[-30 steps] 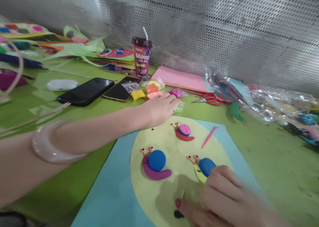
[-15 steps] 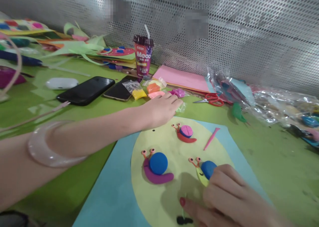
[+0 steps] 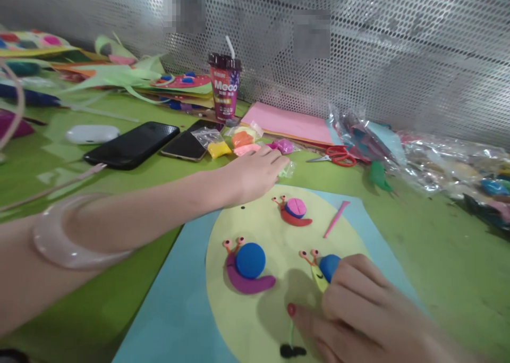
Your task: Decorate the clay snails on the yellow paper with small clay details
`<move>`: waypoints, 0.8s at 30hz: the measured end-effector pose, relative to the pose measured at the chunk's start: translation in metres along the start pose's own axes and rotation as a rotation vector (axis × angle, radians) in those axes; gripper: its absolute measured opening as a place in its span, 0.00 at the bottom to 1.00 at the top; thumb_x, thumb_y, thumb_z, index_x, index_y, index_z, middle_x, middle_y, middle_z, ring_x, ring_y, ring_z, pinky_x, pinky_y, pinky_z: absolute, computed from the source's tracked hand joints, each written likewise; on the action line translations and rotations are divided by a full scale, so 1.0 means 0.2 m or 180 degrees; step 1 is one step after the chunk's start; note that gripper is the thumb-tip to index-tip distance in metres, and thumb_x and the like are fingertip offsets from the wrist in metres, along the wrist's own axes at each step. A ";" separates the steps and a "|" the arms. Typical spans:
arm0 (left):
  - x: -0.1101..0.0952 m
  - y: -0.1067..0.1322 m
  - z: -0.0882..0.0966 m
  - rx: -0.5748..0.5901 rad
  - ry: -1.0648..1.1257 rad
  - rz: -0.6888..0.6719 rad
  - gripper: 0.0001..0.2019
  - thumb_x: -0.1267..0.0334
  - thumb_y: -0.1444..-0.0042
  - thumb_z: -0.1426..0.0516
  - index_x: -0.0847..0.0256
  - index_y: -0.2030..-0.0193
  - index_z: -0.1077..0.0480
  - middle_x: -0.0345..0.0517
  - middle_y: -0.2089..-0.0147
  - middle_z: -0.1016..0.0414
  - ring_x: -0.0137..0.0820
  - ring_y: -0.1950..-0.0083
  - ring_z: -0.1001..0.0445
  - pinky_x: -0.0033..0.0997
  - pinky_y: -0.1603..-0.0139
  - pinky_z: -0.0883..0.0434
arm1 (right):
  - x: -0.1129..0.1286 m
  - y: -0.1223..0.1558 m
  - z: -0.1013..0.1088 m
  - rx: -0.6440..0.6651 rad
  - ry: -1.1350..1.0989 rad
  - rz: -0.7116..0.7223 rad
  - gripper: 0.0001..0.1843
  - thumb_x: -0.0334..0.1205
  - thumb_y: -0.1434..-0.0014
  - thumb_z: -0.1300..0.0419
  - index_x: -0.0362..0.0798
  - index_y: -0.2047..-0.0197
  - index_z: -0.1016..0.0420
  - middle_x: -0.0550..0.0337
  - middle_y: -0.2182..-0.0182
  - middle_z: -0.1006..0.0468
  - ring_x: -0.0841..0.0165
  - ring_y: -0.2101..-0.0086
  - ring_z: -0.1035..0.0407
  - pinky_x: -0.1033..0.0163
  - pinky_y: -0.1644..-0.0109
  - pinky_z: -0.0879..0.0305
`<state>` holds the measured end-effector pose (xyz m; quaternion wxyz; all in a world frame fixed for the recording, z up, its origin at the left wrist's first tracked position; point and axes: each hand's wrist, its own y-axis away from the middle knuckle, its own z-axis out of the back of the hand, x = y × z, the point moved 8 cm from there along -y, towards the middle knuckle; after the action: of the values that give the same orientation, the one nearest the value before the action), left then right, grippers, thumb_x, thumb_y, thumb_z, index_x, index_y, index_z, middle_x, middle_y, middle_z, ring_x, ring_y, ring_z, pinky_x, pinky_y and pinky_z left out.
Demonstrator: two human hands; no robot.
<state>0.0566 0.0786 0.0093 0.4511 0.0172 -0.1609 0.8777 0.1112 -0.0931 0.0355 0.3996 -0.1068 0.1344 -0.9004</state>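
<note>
My left hand [image 3: 261, 174] reaches across from the left, palm down, fingers stretched over a small clear bag [image 3: 287, 170] with pale green in it, among packets of coloured clay [image 3: 243, 140]. My right hand [image 3: 358, 310] is low over the blue sheet with a yellow oval [image 3: 191, 304]; its fingers are curled, and what they may hold is hidden. One red-nailed digit touches the top of a thin green strand [image 3: 291, 331] leading to a black clay piece [image 3: 292, 351]. Beside it is a blue-shelled clay snail [image 3: 330, 267], partly covered. A purple snail [image 3: 249, 283] and a red snail [image 3: 297, 219] lie on the oval.
A pink clay tool [image 3: 337, 219] lies on the sheet. Behind are red-handled scissors [image 3: 338, 157], pink paper [image 3: 287, 122], a Meco cup [image 3: 225, 89] with a straw and two phones [image 3: 133, 144]. Plastic bags [image 3: 450, 161] lie at right, before a perforated metal panel [image 3: 378, 44].
The view has shifted slightly, so everything sits a little further left. My right thumb or finger sits slightly higher on the green strand. My left hand stays over the clay packets.
</note>
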 end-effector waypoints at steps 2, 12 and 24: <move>0.00 0.00 0.00 0.0012 -0.0019 -0.0001 0.19 0.68 0.41 0.58 0.70 0.43 0.46 0.57 0.45 0.39 0.41 0.43 0.44 0.40 0.47 0.42 | -0.01 -0.02 0.01 0.0006 -0.0080 -0.0043 0.16 0.32 0.39 0.52 0.47 0.77 0.32 0.64 0.81 0.36 0.71 0.76 0.45 0.62 0.70 0.46; 0.02 0.00 0.06 -0.0334 0.0072 0.0285 0.16 0.66 0.40 0.57 0.70 0.48 0.42 0.57 0.51 0.34 0.41 0.48 0.38 0.42 0.48 0.42 | -0.01 -0.03 0.07 0.0006 -0.0037 0.0094 0.10 0.32 0.40 0.49 0.47 0.65 0.26 0.61 0.79 0.33 0.69 0.75 0.42 0.61 0.69 0.43; 0.03 0.03 0.22 -0.0898 0.0892 0.0681 0.25 0.53 0.46 0.50 0.65 0.44 0.48 0.53 0.47 0.36 0.40 0.46 0.37 0.37 0.51 0.35 | 0.00 -0.04 0.04 0.0233 0.0231 0.0213 0.10 0.32 0.41 0.49 0.48 0.66 0.27 0.63 0.78 0.32 0.71 0.75 0.39 0.63 0.67 0.42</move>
<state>0.0427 0.0677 0.0496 0.3713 -0.1854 -0.2188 0.8831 0.1078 -0.0899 0.0463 0.4281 -0.0548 0.1193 -0.8942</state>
